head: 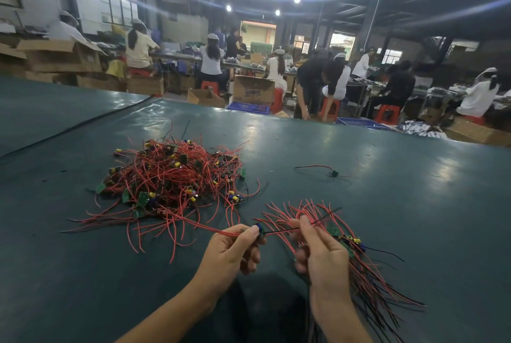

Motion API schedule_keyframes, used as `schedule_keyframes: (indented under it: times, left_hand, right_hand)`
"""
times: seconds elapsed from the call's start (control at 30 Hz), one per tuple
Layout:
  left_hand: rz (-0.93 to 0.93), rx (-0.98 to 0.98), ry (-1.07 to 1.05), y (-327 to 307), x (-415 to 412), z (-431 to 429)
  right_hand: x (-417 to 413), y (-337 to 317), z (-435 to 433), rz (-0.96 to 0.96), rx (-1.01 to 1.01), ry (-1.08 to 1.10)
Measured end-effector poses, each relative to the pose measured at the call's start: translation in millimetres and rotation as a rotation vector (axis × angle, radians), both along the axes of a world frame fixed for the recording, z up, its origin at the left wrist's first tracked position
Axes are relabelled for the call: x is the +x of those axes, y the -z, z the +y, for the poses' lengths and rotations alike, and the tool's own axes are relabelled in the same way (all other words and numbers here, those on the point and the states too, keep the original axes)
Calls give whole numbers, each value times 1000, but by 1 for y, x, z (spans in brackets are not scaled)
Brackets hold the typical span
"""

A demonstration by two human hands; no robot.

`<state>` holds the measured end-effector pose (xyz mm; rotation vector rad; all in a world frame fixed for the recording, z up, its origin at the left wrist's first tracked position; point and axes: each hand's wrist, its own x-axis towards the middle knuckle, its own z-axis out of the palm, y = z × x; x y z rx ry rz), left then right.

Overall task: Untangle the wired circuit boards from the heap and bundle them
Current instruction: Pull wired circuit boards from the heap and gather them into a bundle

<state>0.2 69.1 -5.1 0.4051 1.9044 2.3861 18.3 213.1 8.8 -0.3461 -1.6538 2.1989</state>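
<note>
A tangled heap (pixel 171 177) of small green circuit boards with red and black wires lies on the dark green table, left of centre. My left hand (pixel 235 251) pinches one wired board (pixel 258 228) with a blue capacitor; its red wire trails back into the heap. My right hand (pixel 320 254) grips a bundle (pixel 356 259) of several boards whose red and black wires fan out above and below the hand. A black wire runs from the pinched board across to my right hand.
One loose wired board (pixel 333 172) lies alone on the table (pixel 414 204) to the right of the heap. A seam in the table cover (pixel 83 127) runs diagonally at the left. Beyond the far edge, people sit at benches among cardboard boxes (pixel 253 91).
</note>
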Motion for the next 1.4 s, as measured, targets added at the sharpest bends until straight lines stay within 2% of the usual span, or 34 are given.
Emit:
schedule_keyframes:
  times: [0.1, 0.2, 0.33, 0.53, 0.67, 0.77, 0.87, 0.93, 1.0, 1.07, 1.17, 1.27, 1.33, 1.4]
  left_hand:
    - [52, -40, 34, 3, 1, 0]
    - [77, -100, 51, 4, 0, -3]
    - [101, -156, 62, 2, 0, -3]
    - [91, -106, 24, -8, -2, -4]
    - [49, -38, 34, -9, -1, -6]
    - [24, -1, 83, -7, -2, -7]
    - [39, -11, 146, -3, -2, -4]
    - [88, -41, 157, 1, -2, -1]
    - [134, -116, 131, 5, -5, -3]
    - [202, -282, 100, 10, -9, -7]
    - [251, -453, 15, 14, -12, -12]
    - [392, -576, -205, 15, -18, -20]
    - [525, -814, -353, 15, -22, -25]
    - [489, -1105, -375, 21, -24, -26]
  right_hand:
    - [6, 3, -20, -17, 197, -175]
    - [9, 5, -26, -8, 250, -180]
    - [4, 4, -15, -76, 107, -47]
    - [-2, -2, 16, 32, -109, 84]
    - [-1, -3, 15, 59, -106, 82]
    - [3, 0, 4, -20, 6, -74]
    - [11, 5, -14, -10, 290, -349]
    - [16, 5, -23, -31, 387, -492]
    - [17, 3, -24, -66, 407, -481]
    - [15, 2, -22, -91, 414, -387]
    - [12, 4, -19, -179, 286, -250]
    - [10, 0, -14, -254, -110, -168]
    - [7, -4, -9, -254, -373, -150]
    - [6, -6, -5, -258, -512, -126]
